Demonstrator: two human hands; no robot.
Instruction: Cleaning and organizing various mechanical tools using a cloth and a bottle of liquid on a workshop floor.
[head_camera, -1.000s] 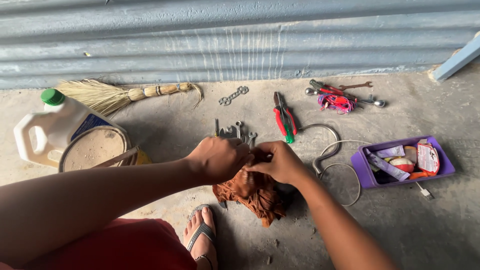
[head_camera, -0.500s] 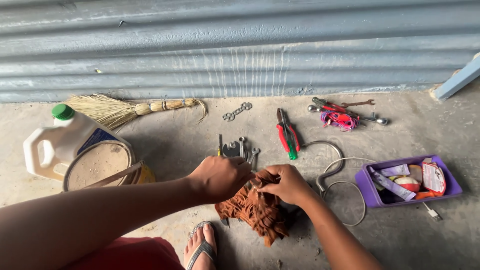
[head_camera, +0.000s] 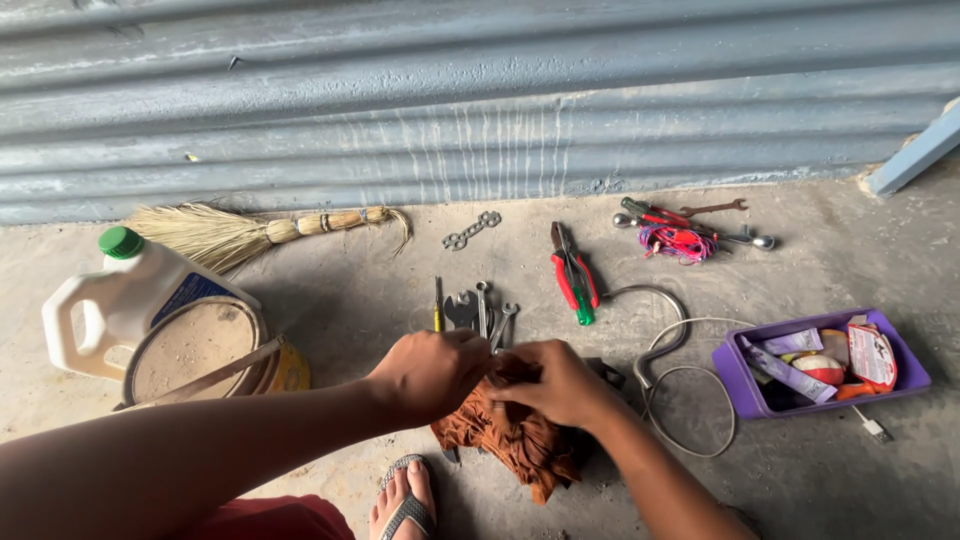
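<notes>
On the concrete floor (head_camera: 820, 470), near its front edge and just ahead of a sandalled foot (head_camera: 405, 500), sits a crumpled rust-brown cloth (head_camera: 515, 435); both hands are bunched on its top. Left hand (head_camera: 430, 372) is curled shut, pinching a fold of the cloth, knuckles up, forearm coming in low from the left. Right hand (head_camera: 560, 382) is also closed on the cloth, fingers tucked toward the left hand, wrist bent, forearm angling in from the lower right. The two hands touch or nearly touch over the fabric, which looks gathered around something; can't tell what, it's hidden. Just behind the hands: a small cluster of spanners (head_camera: 480, 312), laid parallel. Further back, red-and-green pliers (head_camera: 574, 275), a flat multi-hole wrench (head_camera: 471, 230), and a tangle of pink cord with more tools (head_camera: 678, 238) close to the corrugated metal wall (head_camera: 480, 100). Right of the cloth: a metal hook (head_camera: 660, 335), a white cable (head_camera: 700, 415), then a purple tray (head_camera: 735, 375) of small packets. At the left edge: a white jug (head_camera: 110, 300), a paint tin (head_camera: 195, 350), a straw hand broom (head_camera: 260, 230).
</notes>
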